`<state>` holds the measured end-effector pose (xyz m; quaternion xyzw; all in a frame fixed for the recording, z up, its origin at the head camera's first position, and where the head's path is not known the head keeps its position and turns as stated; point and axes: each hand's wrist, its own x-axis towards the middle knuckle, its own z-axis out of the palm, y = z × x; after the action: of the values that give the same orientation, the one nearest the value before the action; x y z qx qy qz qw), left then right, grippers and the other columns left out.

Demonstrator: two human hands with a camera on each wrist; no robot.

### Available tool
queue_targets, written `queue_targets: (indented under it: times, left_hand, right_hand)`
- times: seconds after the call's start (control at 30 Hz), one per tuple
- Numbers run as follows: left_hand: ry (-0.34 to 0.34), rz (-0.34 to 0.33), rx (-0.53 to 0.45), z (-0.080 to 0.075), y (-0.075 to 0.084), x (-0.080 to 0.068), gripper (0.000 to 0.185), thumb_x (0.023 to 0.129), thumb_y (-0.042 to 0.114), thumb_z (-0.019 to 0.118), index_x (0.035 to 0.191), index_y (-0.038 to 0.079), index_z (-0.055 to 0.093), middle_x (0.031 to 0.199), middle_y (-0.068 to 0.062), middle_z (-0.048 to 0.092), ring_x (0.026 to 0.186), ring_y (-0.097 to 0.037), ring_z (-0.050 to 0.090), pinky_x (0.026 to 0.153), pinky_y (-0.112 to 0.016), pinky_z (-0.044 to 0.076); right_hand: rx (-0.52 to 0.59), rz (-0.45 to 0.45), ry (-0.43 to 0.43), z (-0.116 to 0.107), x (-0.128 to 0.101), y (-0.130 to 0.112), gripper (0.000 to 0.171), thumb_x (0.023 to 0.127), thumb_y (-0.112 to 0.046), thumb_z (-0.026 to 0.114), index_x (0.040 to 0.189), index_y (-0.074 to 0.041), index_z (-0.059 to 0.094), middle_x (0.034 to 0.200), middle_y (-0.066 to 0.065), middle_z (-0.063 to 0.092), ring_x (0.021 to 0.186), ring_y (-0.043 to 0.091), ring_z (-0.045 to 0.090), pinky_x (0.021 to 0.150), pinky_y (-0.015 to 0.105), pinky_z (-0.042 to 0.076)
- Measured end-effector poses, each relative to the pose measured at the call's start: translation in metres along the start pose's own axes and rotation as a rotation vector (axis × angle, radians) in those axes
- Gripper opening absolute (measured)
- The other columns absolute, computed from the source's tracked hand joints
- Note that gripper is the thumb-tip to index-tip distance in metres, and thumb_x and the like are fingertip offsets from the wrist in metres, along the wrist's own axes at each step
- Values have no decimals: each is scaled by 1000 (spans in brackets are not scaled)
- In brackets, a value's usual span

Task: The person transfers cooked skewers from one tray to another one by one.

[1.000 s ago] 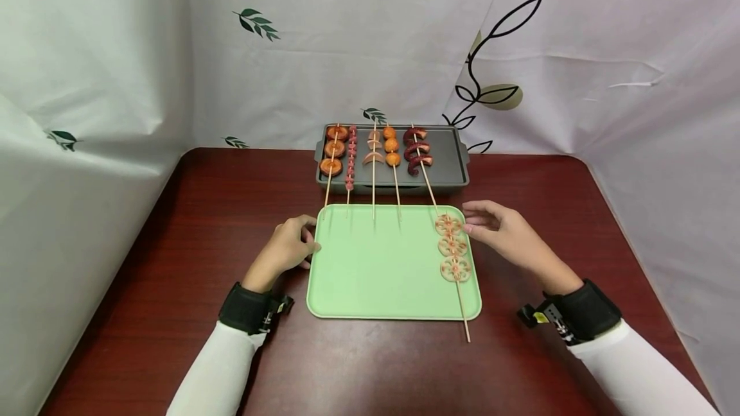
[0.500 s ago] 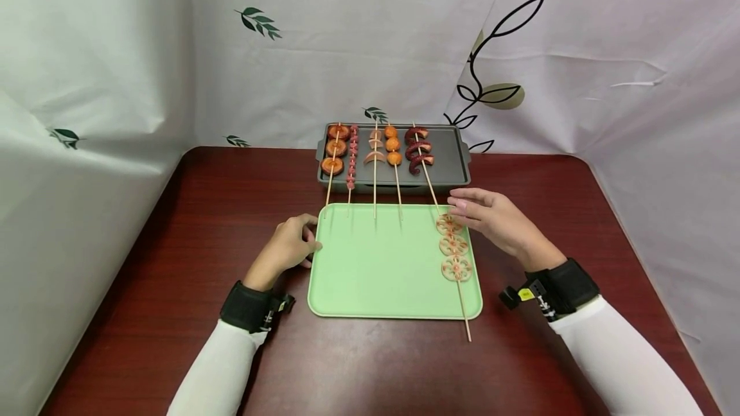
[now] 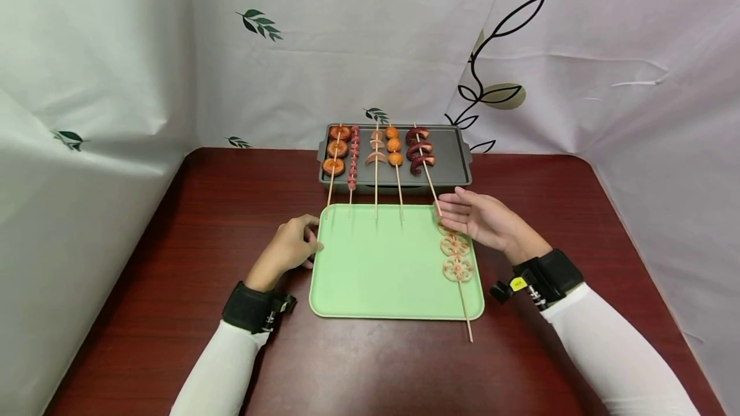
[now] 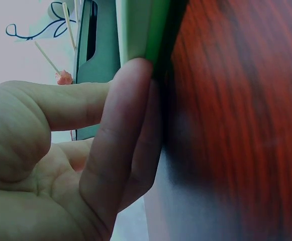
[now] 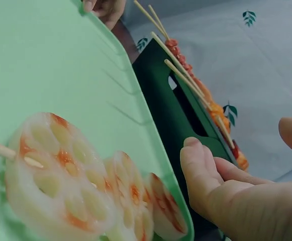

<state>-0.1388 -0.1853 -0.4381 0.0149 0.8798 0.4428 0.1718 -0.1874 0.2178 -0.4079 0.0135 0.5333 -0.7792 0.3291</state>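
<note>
The lotus-root skewer (image 3: 457, 260) lies along the right edge of the green tray (image 3: 381, 275), its stick end past the tray's near edge over the counter (image 3: 173, 223). It looks light and brittle — thin stick, stiff slices that could crack — so the bare stick is the likely place to pinch. The right hand (image 3: 485, 220) hovers above the top slice, fingers straight, grip apart, holding nothing. The left hand (image 3: 287, 248) rests curled against the tray's left edge, fingertips touching the rim.
</note>
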Motion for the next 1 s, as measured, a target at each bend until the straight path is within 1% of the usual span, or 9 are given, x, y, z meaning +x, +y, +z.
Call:
queue_targets:
  times: [0.07,0.17,0.27,0.37,0.47,0.6,0.7,0.87,1.0]
  left_hand:
    - [-2,4,-4,1,0,0,55,95,-1,68,147,-3,49,86,-15,61,56,-21,63,54,-35,63]
    - [0,7,-6,2,0,0,55,95,-1,69,146,-3,50,85,-15,61,56,-21,63,54,-36,63]
    - [6,8,-5,2,0,0,55,95,-1,69,146,-3,50,86,-15,60,57,-21,63,54,-36,63]
    - [9,8,-4,2,1,0,54,95,-1,69,145,-3,50,86,-15,60,57,-21,63,54,-36,63]
    - [11,8,-3,2,1,-1,54,94,-2,69,145,-3,51,87,-16,60,57,-21,63,53,-36,63]
    - [13,7,-1,2,2,-1,53,94,-2,69,144,-3,51,87,-16,60,55,-21,63,53,-36,63]
    - [13,5,1,1,2,0,53,94,-2,69,144,-3,51,87,-16,60,54,-21,63,53,-36,63]
    - [14,-5,2,1,1,0,53,94,-2,70,144,-3,51,86,-15,60,54,-21,63,53,-36,63]
    - [15,-8,0,1,2,0,53,94,-2,70,144,-3,51,87,-15,60,55,-20,63,53,-35,63]
  right_hand:
    - [45,23,8,0,3,0,63,112,-32,45,156,8,26,135,15,56,122,21,66,109,31,54]
    - [94,44,10,-1,6,0,51,111,-30,47,147,5,41,131,16,59,120,24,68,106,31,56]
    - [112,55,-1,-1,9,0,40,111,-28,49,137,2,52,129,16,62,120,26,68,104,31,57]
    - [117,61,-8,0,13,-1,33,110,-23,51,132,1,58,127,16,65,121,26,68,103,31,58]
    - [117,63,-12,1,16,-1,32,109,-16,52,135,2,57,125,15,67,122,24,67,105,32,57]
    - [81,58,-24,3,21,-2,46,109,-10,51,151,6,40,124,13,68,118,20,68,105,30,57]
    - [40,54,-12,5,23,-3,54,109,-6,50,156,9,29,121,11,70,111,16,71,98,26,59]
    - [-48,41,13,6,26,-3,55,109,-5,50,156,12,28,117,8,71,100,13,73,87,21,62]
    - [-94,35,18,6,27,-2,53,108,-3,49,155,12,30,114,6,71,96,11,72,83,19,61]
